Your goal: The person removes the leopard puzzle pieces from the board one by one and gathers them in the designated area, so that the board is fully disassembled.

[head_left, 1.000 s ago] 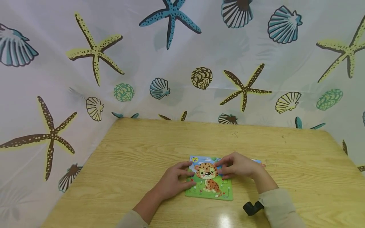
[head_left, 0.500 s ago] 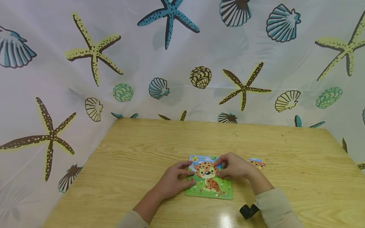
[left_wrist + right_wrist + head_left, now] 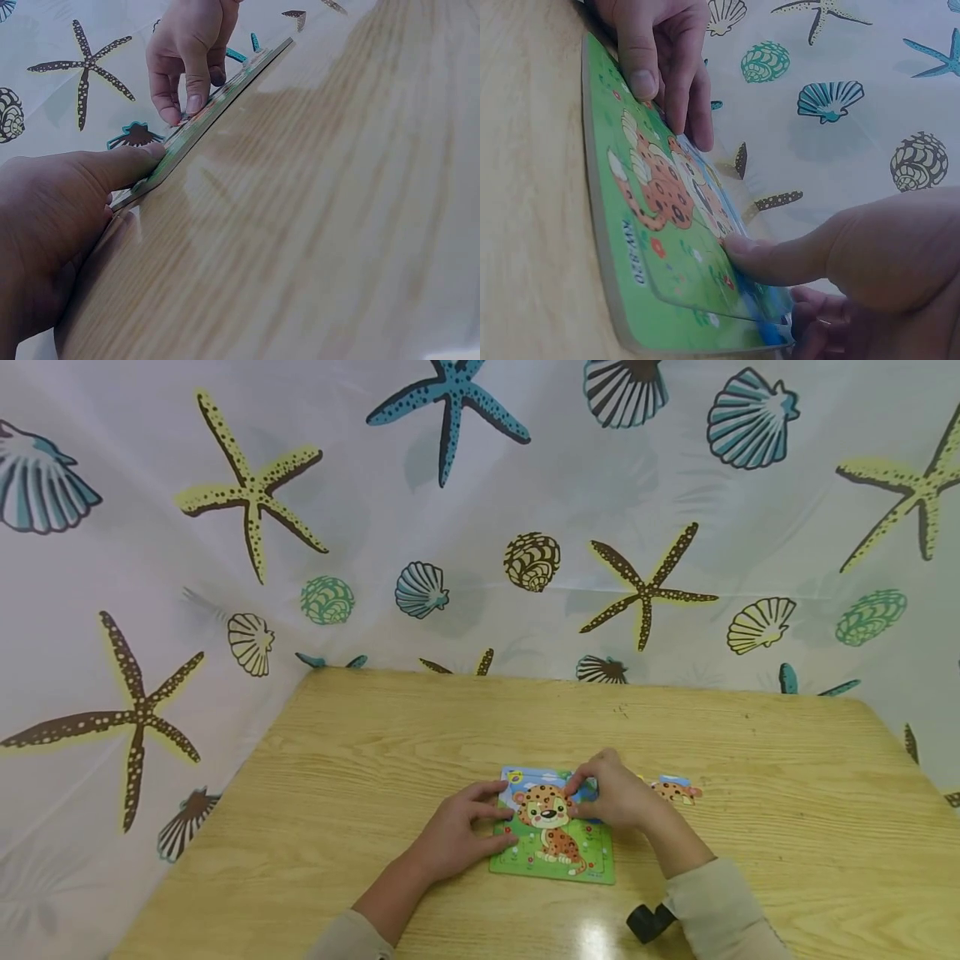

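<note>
A jigsaw puzzle board (image 3: 513, 862) showing a spotted leopard cub lies flat on the table. My left hand (image 3: 453, 833) rests along its left edge, fingers spread and fairly straight, with the thumb (image 3: 142, 156) on the board's rim. At the right side of the cub's head, my right hand (image 3: 618, 795) pinches a puzzle piece (image 3: 546, 810) between bent thumb and index finger. Dark blue shows on the board between and beside those fingers. In the right wrist view the right thumb (image 3: 769, 259) touches the picture, while its other fingers curl by the far edge, partly hidden.
Loose orange-spotted puzzle material (image 3: 675, 790) lies on the wooden table (image 3: 375, 735) just right of my right hand. A black device (image 3: 648, 923) sits at the right wrist. Behind the table hangs a white cloth (image 3: 480, 552) printed with starfish and shells.
My right hand has shifted slightly, its knuckles rising and its forearm swinging left, so the loose spotted piece shows more. The left hand and board have stayed almost still.
</note>
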A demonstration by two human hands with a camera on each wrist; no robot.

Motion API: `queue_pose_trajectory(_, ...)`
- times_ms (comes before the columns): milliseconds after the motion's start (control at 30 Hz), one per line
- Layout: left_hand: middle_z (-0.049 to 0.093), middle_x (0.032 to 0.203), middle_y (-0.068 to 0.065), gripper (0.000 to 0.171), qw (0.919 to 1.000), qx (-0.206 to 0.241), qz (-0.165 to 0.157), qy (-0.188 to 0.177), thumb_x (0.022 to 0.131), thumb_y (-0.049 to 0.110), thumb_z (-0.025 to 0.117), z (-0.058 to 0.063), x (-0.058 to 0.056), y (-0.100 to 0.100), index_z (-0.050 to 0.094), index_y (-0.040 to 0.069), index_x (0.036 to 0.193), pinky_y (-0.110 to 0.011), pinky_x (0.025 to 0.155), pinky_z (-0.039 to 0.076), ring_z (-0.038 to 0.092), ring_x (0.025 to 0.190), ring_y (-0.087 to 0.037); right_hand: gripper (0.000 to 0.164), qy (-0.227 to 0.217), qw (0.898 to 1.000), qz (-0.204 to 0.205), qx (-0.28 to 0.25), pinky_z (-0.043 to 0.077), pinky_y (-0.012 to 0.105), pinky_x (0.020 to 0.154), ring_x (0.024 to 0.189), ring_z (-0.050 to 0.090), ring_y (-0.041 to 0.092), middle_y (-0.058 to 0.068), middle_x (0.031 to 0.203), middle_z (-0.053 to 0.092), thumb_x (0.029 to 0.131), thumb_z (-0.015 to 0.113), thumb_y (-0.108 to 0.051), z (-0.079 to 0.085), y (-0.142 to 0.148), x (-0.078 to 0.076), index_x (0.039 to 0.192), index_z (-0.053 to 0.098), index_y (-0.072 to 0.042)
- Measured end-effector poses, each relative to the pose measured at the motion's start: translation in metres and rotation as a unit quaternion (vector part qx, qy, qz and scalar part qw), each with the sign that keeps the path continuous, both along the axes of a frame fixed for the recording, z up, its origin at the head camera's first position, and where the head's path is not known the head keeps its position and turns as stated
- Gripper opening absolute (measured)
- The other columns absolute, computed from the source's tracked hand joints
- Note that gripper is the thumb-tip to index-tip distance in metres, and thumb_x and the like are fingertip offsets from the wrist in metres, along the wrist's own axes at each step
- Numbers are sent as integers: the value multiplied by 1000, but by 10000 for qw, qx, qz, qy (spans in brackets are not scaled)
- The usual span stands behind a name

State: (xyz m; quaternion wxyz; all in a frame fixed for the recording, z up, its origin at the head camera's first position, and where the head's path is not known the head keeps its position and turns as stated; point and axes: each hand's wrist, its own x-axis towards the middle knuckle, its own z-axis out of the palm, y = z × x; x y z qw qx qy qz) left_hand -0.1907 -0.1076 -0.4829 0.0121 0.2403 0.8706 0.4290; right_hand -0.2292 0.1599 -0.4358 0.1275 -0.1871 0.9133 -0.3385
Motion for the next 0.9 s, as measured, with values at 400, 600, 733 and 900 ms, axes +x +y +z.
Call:
queue_pose_trajectory(400,53,147,-12,35,10000,17,-34,-14,86,28,80,0,0,0,76,3,111,-44,109,47,55,133,-34,9,209,9997,-156,-11,51,35,77,88,57,19,7,107,63,87,77,-12,6,7,-6,94,71,-13)
queue_pose_trajectory(600,52,147,-12,35,10000,9,-43,-37,86,26,80,1,1,0,76,3,112,-43,108,47,55,133,-35,20,-64,9985,-28,-546,48,29,64,74,55,17,9,98,59,95,67,-9,10,24,-11,115,69,-8)
queue_pose_trajectory(733,53,147,-12,35,10000,-24,-35,15,86,27,80,0,1,0,76,4,111,-42,108,48,55,132,-34,23,-449,9954,111,-845,44,26,58,67,50,16,9,92,57,99,60,-7,11,30,-13,120,68,-4)
queue_pose_trajectory(900,52,147,-10,33,10000,-53,-65,53,86,27,80,-2,0,0,76,6,112,-41,108,48,55,133,-33,29,-924,9862,180,-1360,44,27,58,65,49,20,12,89,55,103,52,-5,11,35,-15,129,62,0)
